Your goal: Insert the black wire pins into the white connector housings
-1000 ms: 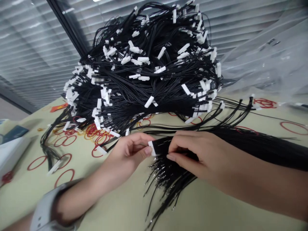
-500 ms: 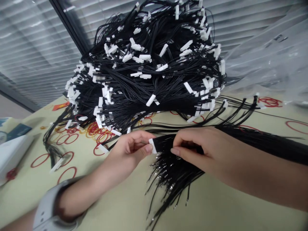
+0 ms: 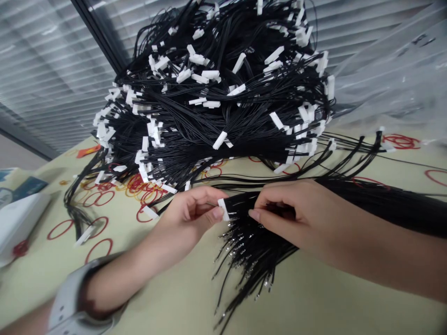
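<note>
My left hand (image 3: 195,214) pinches a small white connector housing (image 3: 224,210) between thumb and fingers. Black wires run from the housing's right side toward my right hand (image 3: 289,214). That hand is closed, thumb against forefinger, on a black wire; its exact grip is partly hidden by the fingers. Below both hands a loose fan of black wires (image 3: 258,251) spreads over the table, their bare metal terminals pointing to the lower left. The bundle continues under my right wrist to the right edge.
A tall heap of black cable harnesses (image 3: 195,125) with white connectors stands behind my hands. Red rubber bands (image 3: 99,251) lie scattered at left. A white box (image 3: 24,223) is at the left edge. Clear plastic sheeting (image 3: 394,79) hangs at right, before window blinds (image 3: 38,60).
Both hands keep nearly the same pose and grip. The view has shifted slightly, and a few loose wire ends in the fan lie differently.
</note>
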Tool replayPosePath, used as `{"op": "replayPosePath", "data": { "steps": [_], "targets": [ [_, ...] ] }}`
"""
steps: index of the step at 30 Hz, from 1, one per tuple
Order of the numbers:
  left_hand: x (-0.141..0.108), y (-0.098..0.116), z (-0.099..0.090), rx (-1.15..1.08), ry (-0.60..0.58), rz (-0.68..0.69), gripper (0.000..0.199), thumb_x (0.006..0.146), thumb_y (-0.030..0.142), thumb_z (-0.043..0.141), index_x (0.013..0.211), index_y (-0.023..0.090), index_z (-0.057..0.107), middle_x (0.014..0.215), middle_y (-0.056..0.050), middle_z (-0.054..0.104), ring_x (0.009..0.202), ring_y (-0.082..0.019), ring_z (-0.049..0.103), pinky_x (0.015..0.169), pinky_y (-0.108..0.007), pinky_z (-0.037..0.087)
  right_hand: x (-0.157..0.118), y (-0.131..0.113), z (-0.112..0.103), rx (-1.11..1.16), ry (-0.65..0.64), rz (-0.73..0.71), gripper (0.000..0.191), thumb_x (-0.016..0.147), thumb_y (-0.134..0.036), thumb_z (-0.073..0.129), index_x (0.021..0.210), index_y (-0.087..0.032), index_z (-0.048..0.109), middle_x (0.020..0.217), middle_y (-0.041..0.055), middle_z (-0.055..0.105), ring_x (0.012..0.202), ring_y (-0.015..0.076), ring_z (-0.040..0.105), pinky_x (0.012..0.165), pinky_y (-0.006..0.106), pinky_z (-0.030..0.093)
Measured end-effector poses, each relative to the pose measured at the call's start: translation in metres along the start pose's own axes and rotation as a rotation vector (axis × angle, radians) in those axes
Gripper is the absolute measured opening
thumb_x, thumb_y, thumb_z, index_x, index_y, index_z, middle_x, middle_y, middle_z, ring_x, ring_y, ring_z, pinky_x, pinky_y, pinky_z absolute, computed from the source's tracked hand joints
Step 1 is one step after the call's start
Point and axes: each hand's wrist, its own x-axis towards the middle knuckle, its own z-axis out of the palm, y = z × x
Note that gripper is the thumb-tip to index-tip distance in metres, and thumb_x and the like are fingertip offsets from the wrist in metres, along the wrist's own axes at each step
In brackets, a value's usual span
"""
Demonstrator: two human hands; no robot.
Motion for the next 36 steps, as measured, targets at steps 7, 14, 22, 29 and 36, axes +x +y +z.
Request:
{"op": "replayPosePath", "data": {
  "steps": [7, 14, 22, 29, 36],
  "targets": [
    [-0.001, 0.002, 0.001, 0.039, -0.023, 0.001, 0.007, 0.081, 0.013, 0.054, 0.087, 0.012, 0.056, 0.072, 0.0, 0.058, 0.064, -0.008, 0.048, 0.057, -0.016, 0.035, 0.004, 0.003, 0.001, 0.027, -0.023, -0.006, 0.023, 0.082, -0.03, 0.048, 0.063, -0.02, 0.057, 0.054, -0.0068, 0.052, 0.044, 0.0032, 0.039, 0.042, 0.019, 0.026],
    [-0.001, 0.003, 0.003, 0.031, -0.007, 0.001, 0.007, 0.08, 0.01, 0.054, 0.085, 0.012, 0.056, 0.066, 0.002, 0.057, 0.059, -0.007, 0.047, 0.052, -0.016, 0.035, 0.004, 0.001, 0.003, 0.034, -0.014, -0.009, 0.023, 0.081, -0.028, 0.048, 0.063, -0.019, 0.058, 0.054, -0.0057, 0.052, 0.043, 0.0037, 0.039, 0.044, 0.021, 0.027],
    [-0.003, 0.005, 0.006, 0.056, 0.003, 0.023, 0.007, 0.078, 0.008, 0.055, 0.081, 0.014, 0.059, 0.064, 0.002, 0.059, 0.058, -0.008, 0.05, 0.052, -0.016, 0.037, 0.003, 0.001, 0.004, 0.03, -0.017, -0.031, 0.022, 0.081, -0.027, 0.048, 0.062, -0.019, 0.057, 0.056, -0.0058, 0.052, 0.048, 0.0049, 0.041, 0.048, 0.022, 0.028],
    [-0.005, 0.004, 0.009, 0.074, 0.044, 0.04, 0.009, 0.075, 0.008, 0.057, 0.081, 0.015, 0.061, 0.066, 0.001, 0.063, 0.06, -0.009, 0.055, 0.054, -0.017, 0.041, 0.004, 0.0, 0.008, 0.065, 0.0, -0.119, 0.018, 0.081, -0.019, 0.047, 0.067, -0.018, 0.058, 0.063, -0.0048, 0.055, 0.055, 0.0058, 0.044, 0.052, 0.022, 0.03],
    [-0.006, -0.001, 0.011, 0.107, 0.074, 0.05, 0.013, 0.074, 0.008, 0.058, 0.084, 0.015, 0.062, 0.069, -0.001, 0.065, 0.066, -0.012, 0.06, 0.06, -0.021, 0.046, 0.001, 0.004, 0.023, -0.05, 0.064, -0.248, 0.02, 0.086, -0.016, 0.039, 0.071, -0.015, 0.052, 0.071, 0.001, 0.051, 0.066, 0.0105, 0.045, 0.063, 0.026, 0.032]
  ]
}}
